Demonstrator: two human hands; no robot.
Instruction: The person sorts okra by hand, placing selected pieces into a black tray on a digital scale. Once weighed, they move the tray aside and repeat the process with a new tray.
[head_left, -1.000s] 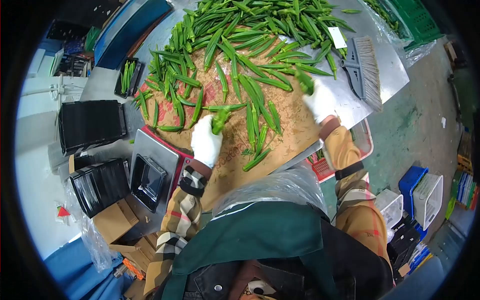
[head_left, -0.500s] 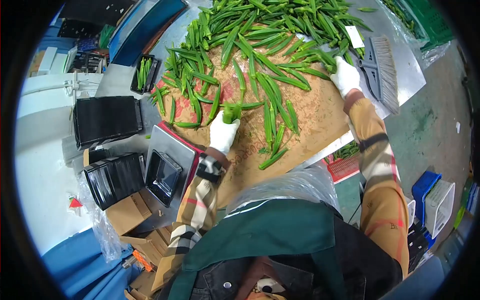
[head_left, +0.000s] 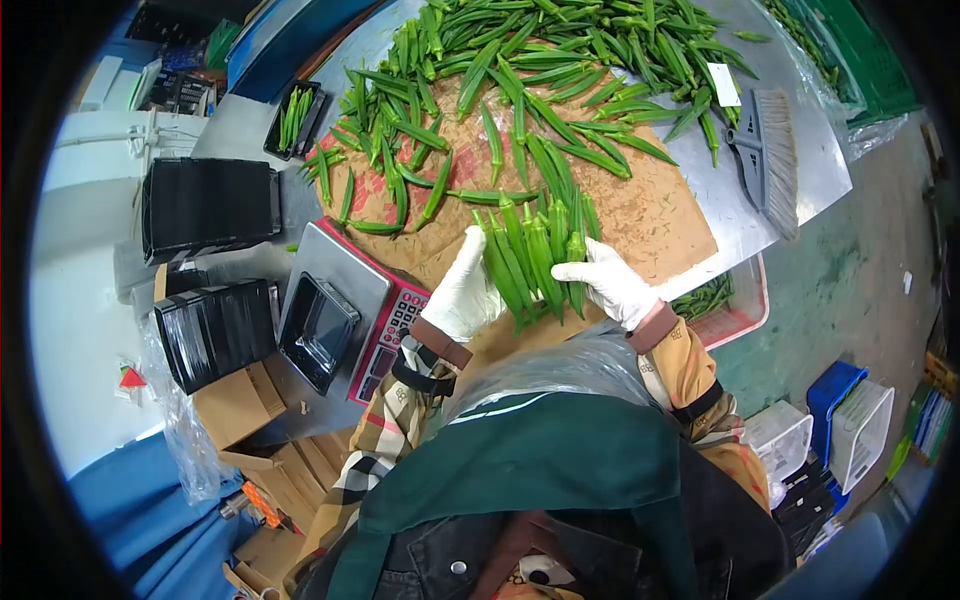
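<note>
Both my hands wear white gloves and meet around a bunch of okra above the near edge of the cardboard. My left hand cups the bunch from the left side, its thumb up along the pods. From the right, my right hand grips the same bunch, thumb across the nearest pod. Several pods lie side by side between the hands, stem ends pointing away from me. Beyond them a large okra pile covers the far part of the cardboard sheet, with loose pods spread toward me.
Left of my hands, a red-edged scale carries a black tray. Stacks of black trays stand farther left, near a small tray of okra. A grey brush head lies at right. Below the table edge sits a red-rimmed crate.
My right hand has come from the far right of the pile inward and toward me. Both hands now hold one okra bunch together. The scale's keypad is now in sight.
</note>
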